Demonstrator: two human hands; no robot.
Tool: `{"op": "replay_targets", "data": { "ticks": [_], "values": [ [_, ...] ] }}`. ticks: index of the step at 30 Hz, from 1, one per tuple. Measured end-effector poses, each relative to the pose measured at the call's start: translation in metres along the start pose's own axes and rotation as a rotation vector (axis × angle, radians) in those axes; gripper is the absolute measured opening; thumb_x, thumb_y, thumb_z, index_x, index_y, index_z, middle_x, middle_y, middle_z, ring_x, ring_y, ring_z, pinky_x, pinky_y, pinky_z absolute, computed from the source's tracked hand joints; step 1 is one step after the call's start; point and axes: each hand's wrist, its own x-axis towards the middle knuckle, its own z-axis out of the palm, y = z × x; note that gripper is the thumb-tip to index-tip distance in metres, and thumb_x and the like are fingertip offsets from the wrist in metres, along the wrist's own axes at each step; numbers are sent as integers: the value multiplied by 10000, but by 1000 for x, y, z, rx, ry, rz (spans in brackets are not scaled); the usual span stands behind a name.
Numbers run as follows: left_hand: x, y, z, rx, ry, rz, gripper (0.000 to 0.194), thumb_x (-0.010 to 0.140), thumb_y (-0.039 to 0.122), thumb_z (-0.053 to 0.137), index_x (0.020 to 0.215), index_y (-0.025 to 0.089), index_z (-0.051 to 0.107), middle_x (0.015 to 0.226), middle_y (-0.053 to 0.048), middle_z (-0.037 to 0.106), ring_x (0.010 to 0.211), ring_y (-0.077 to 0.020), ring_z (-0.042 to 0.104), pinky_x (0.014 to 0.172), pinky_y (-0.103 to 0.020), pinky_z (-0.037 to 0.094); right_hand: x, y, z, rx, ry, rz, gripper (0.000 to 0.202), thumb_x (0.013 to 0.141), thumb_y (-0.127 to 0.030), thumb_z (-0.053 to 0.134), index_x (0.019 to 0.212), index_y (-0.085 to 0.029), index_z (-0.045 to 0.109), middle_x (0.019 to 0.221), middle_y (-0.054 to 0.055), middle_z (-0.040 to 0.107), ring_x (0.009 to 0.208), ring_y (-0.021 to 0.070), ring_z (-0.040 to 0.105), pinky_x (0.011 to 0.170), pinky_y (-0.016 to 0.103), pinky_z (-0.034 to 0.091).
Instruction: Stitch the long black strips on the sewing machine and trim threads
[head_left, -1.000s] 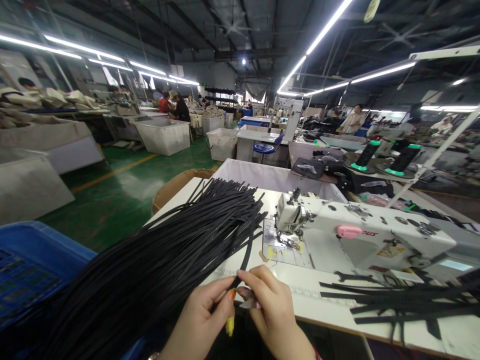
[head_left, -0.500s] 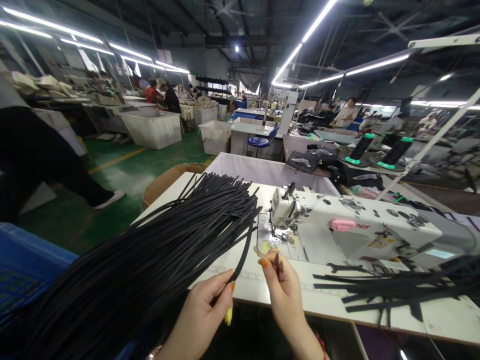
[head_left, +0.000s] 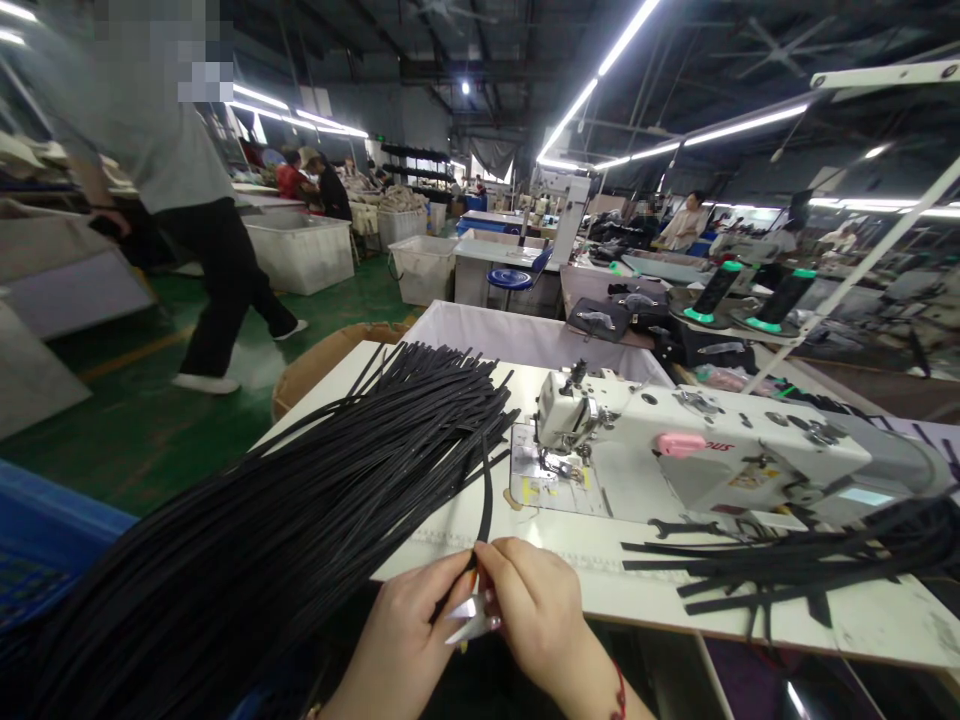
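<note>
My left hand (head_left: 416,615) is closed, pinching the end of a black strip (head_left: 487,495). The strip curves up from my fingers toward a large pile of similar black strips (head_left: 322,480) lying at the left. My right hand (head_left: 536,600) is closed against my left fingertips. Silver blades (head_left: 471,622), like those of small thread snips, stick out leftward from under its fingers, beside the strip end. Its grip on their handle is hidden. Both hands are in front of the table edge, nearer me than the sewing machine (head_left: 675,430).
More black strips (head_left: 795,570) and a wrench (head_left: 682,528) lie at the right on the white table (head_left: 600,575). A blue crate (head_left: 60,530) stands at lower left. Behind the table is a white bin (head_left: 480,325). A person in a grey top (head_left: 180,160) walks at the left.
My right hand has moved down and left to meet my left hand, and the silver blades have come into view. The walking person has moved further into view at the left.
</note>
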Motion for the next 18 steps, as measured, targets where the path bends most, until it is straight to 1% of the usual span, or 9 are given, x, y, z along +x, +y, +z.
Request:
{"op": "replay_targets", "data": {
  "ticks": [1, 3, 5, 7, 9, 11, 14, 16, 18],
  "values": [
    [0, 0, 0, -8, 8, -3, 267, 949, 273, 513, 1103, 216, 724, 886, -71, 763, 773, -203, 722, 703, -242, 568, 0, 6, 0, 17, 5, 34, 245, 946, -147, 426, 1095, -109, 617, 717, 69, 664, 591, 184, 606, 495, 290, 482],
    [-1, 0, -2, -5, 33, -9, 272, 939, 265, 521, 1106, 209, 728, 818, -57, 752, 713, -192, 710, 661, -227, 560, 1, 18, 0, 65, 67, 160, 217, 940, -159, 417, 1027, -142, 616, 696, 42, 614, 576, 169, 569, 492, 280, 464],
    [-1, 1, -5, 9, 45, -22, 287, 937, 260, 518, 1127, 201, 725, 711, -32, 717, 622, -172, 680, 624, -216, 550, 1, 26, -3, 153, 147, 298, 173, 916, -137, 454, 994, -169, 605, 732, 32, 595, 624, 164, 572, 536, 273, 474],
    [-1, 1, -7, 9, 39, -31, 302, 940, 261, 511, 1148, 188, 718, 608, -6, 662, 543, -156, 639, 604, -217, 544, 1, 26, -5, 298, 165, 355, 177, 901, -102, 491, 998, -194, 607, 767, 24, 597, 681, 158, 585, 593, 269, 487],
    [-1, 1, -7, -4, 41, -39, 309, 942, 260, 507, 1156, 178, 714, 549, 9, 621, 524, -156, 627, 609, -223, 547, 0, 19, -5, 451, 124, 321, 205, 904, -99, 529, 1051, -212, 617, 829, 34, 627, 751, 158, 610, 650, 271, 508],
    [-1, 1, -5, -26, 49, -38, 305, 939, 258, 510, 1147, 177, 718, 570, -2, 641, 574, -168, 659, 632, -229, 555, -2, 9, -1, 520, 88, 275, 257, 901, -122, 578, 1133, -226, 613, 920, 59, 650, 822, 166, 631, 693, 277, 530],
    [-1, -1, 0, -58, 60, -18, 293, 928, 258, 524, 1128, 190, 727, 705, -39, 720, 639, -178, 694, 634, -227, 563, -3, -1, 7, 491, 105, 252, 322, 896, -122, 594, 1196, -238, 598, 944, 68, 644, 797, 154, 634, 654, 257, 532],
    [-1, -1, 1, -62, 65, -10, 287, 924, 254, 529, 1123, 202, 728, 791, -53, 751, 667, -181, 707, 642, -228, 569, -3, -3, 10, 442, 132, 229, 318, 902, -91, 559, 1182, -236, 600, 905, 57, 643, 753, 140, 622, 620, 242, 512],
    [-1, -2, 1, -59, 79, -5, 277, 918, 250, 538, 1114, 215, 731, 865, -61, 767, 730, -194, 723, 684, -237, 577, -1, -3, 11, 366, 138, 181, 282, 912, -92, 513, 1150, -211, 604, 870, 58, 646, 727, 144, 611, 598, 247, 492]
  ]
}}
